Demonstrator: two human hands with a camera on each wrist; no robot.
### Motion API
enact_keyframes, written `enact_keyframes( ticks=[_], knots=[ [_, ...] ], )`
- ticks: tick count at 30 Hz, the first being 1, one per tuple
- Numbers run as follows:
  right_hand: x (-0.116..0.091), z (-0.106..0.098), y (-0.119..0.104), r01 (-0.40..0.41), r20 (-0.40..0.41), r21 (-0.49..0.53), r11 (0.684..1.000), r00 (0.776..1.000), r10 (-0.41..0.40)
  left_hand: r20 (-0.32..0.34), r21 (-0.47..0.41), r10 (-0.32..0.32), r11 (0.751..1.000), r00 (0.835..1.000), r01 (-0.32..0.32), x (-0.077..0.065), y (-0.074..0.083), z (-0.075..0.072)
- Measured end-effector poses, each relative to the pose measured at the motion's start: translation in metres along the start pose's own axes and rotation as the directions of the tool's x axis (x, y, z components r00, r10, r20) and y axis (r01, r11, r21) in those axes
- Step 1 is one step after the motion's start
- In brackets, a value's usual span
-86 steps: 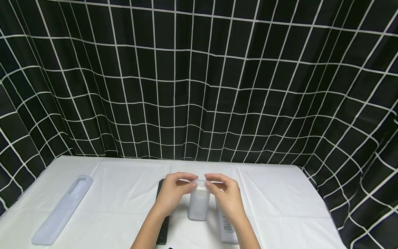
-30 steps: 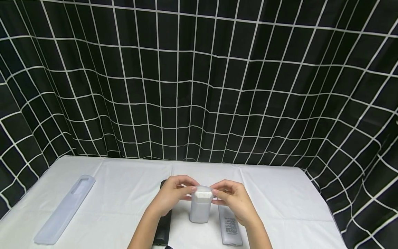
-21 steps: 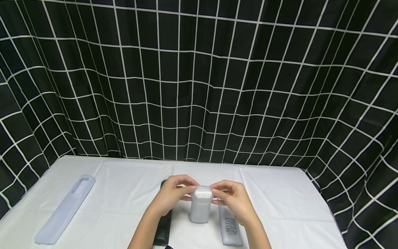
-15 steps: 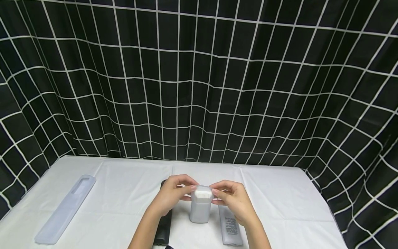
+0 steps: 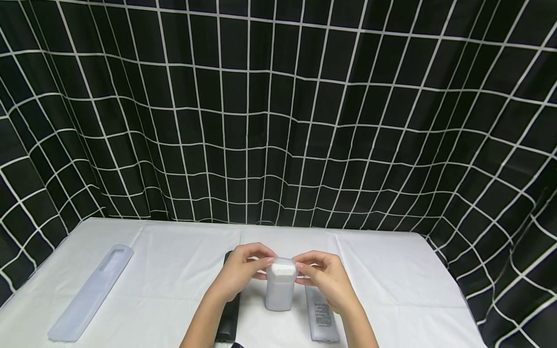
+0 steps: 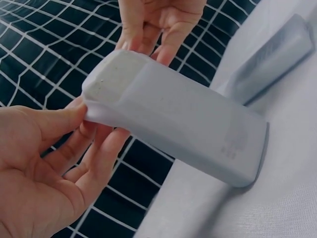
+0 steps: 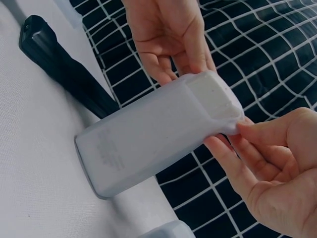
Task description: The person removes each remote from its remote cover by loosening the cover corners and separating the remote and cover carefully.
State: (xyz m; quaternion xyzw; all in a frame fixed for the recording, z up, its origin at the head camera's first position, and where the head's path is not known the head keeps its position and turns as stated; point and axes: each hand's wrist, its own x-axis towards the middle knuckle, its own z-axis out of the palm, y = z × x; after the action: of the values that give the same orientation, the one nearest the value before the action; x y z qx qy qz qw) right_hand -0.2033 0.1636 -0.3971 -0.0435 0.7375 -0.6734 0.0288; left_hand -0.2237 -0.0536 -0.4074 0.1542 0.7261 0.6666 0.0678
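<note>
A white remote control (image 5: 284, 270) stands on end on the cloth, inside a translucent silicone cover (image 5: 280, 296). Its pale bare end shows through the cover's mouth, clearest in the left wrist view. My left hand (image 5: 238, 273) pinches one corner of the cover's rim between thumb and fingers. On the opposite corner, my right hand (image 5: 327, 281) pinches the rim likewise. Both wrist views show the cover (image 7: 138, 141) reaching down to the table, with faint print visible through it. The remote's lower part is veiled by the cover.
Left of the hands lies a black remote (image 5: 227, 319), partly behind the left arm. A covered remote with a printed label (image 5: 323, 316) lies beside the right forearm. A long, flat silicone cover (image 5: 91, 292) rests at the table's far left. A black grid-patterned curtain (image 5: 278, 121) hangs behind.
Since the earliest frame, my hands have moved slightly apart and the right one lower, and more of the remote's white end shows. Over the last second the pose has barely changed.
</note>
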Motion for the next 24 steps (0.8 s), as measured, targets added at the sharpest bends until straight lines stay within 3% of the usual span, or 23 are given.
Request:
enact_keyframes(
  ticks=[12,24],
  knots=[
    [0.0007,-0.0002,0.0017,0.005,0.0,0.005,1.0,1.0,-0.005,-0.03,-0.006,-0.012,1.0,0.999,0.012,0.0007,-0.0004,0.0014],
    [0.0017,0.0039,0.0022,-0.019,-0.059,0.017,1.0,0.998,0.02,-0.042,-0.011,-0.008,1.0,0.999,0.007,0.0016,-0.0019,0.0024]
  ],
)
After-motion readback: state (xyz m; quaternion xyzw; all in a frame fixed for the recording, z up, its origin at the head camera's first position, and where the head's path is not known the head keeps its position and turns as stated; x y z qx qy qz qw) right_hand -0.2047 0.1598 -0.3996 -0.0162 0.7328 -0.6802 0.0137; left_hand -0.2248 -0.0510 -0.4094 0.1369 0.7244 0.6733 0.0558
